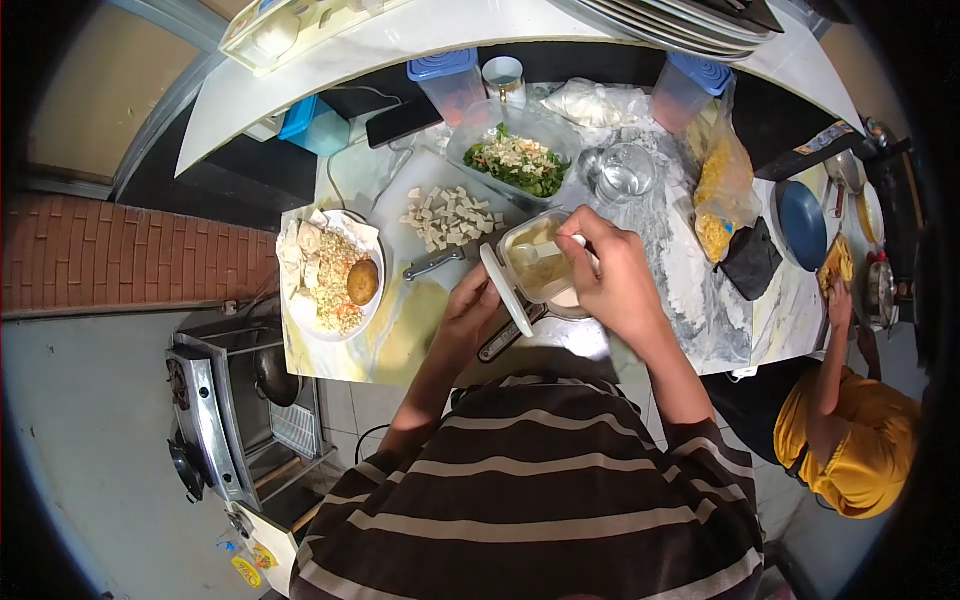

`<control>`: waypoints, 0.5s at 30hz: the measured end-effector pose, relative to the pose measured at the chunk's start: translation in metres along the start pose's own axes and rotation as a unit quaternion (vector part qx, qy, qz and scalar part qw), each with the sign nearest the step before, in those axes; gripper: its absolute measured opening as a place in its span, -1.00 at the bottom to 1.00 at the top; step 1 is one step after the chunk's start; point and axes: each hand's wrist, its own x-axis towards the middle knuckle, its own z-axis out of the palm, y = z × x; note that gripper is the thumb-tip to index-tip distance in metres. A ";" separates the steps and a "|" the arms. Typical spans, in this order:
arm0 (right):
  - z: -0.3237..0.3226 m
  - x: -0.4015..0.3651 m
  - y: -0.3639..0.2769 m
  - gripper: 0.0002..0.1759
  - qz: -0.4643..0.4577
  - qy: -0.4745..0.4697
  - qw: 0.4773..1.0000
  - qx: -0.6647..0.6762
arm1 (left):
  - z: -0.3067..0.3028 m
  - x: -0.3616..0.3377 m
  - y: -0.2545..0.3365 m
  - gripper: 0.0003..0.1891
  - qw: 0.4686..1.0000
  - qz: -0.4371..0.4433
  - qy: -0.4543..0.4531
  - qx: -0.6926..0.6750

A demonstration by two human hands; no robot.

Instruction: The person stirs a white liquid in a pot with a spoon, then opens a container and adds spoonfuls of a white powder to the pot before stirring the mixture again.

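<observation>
A small square container (541,262) with pale powder inside is in front of me, its white lid (507,291) tilted up on the left side. My left hand (472,305) is closed on the lid's edge. Over the container's right side, my right hand (612,272) pinches a white spoon that dips toward the powder. Below the container lies a device with a dark panel (512,335), partly covered. To the left, a knife (436,264) and pale cubes (446,219) rest on a white cutting board (399,190).
Behind the board stands a clear bowl (515,165) of chopped greens. A plate (334,331) of food is at the left. A glass of water (626,172), a bag of yellow food (726,180) and a blue pan (802,226) stand right. A co-worker (850,435) in yellow is at far right.
</observation>
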 end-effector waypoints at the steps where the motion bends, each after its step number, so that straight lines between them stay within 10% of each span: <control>1: -0.002 0.001 -0.001 -0.88 -0.001 -0.001 1.000 0.001 | -0.001 0.000 0.000 -0.57 1.000 0.000 0.001 0.001; 13: -0.026 -0.001 0.005 -0.95 0.140 0.013 0.990 0.031 | -0.006 0.000 -0.002 -0.57 0.986 -0.053 0.012 -0.156; 15: -0.024 -0.005 0.024 -0.95 0.168 0.013 0.977 0.128 | -0.005 -0.001 -0.003 -0.57 0.999 0.016 0.013 0.029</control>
